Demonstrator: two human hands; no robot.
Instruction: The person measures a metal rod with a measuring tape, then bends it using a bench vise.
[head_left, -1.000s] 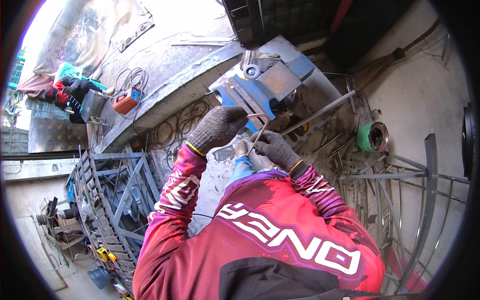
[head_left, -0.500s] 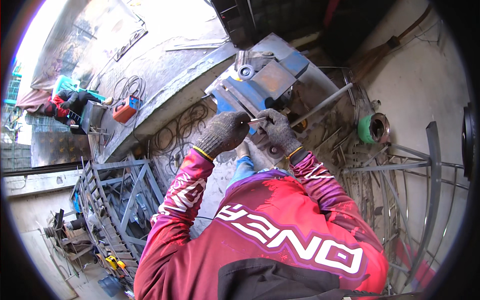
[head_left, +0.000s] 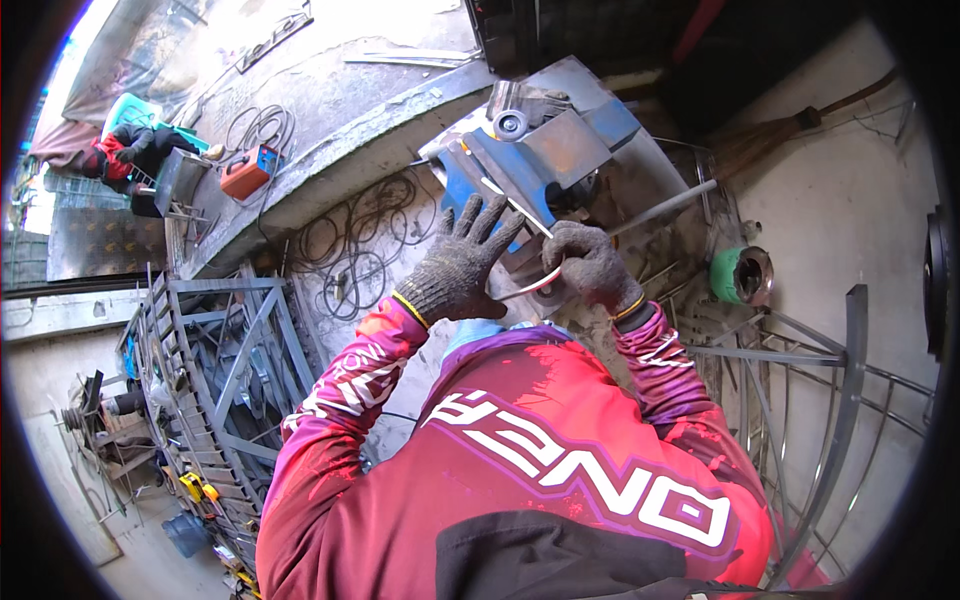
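Both my hands wear dark grey knit gloves with yellow-edged cuffs. My right hand (head_left: 592,264) is closed around a thin, pale piece. One light, straight length of it points up-left from the fist toward the vise; a curved white-and-red strip (head_left: 535,285) runs from the fist toward my left thumb. Whether these are one piece I cannot tell. My left hand (head_left: 455,268) is open with its fingers spread, and its thumb is close to the strip's end. Just beyond my hands stands a large blue bench vise (head_left: 545,160), with a round metal disc (head_left: 510,124) on top.
Black cables (head_left: 365,235) lie coiled on the floor to the left. An orange box-shaped machine (head_left: 250,173) sits on a concrete ledge. Metal frames (head_left: 235,350) fill the left; a curved metal frame (head_left: 855,350) and a green cylinder (head_left: 742,275) stand right. A seated person (head_left: 130,150) is far left.
My left hand has let go of the thin piece, and its fingers have spread. My right hand has moved slightly right and nearer, still holding it. The view has shifted a little.
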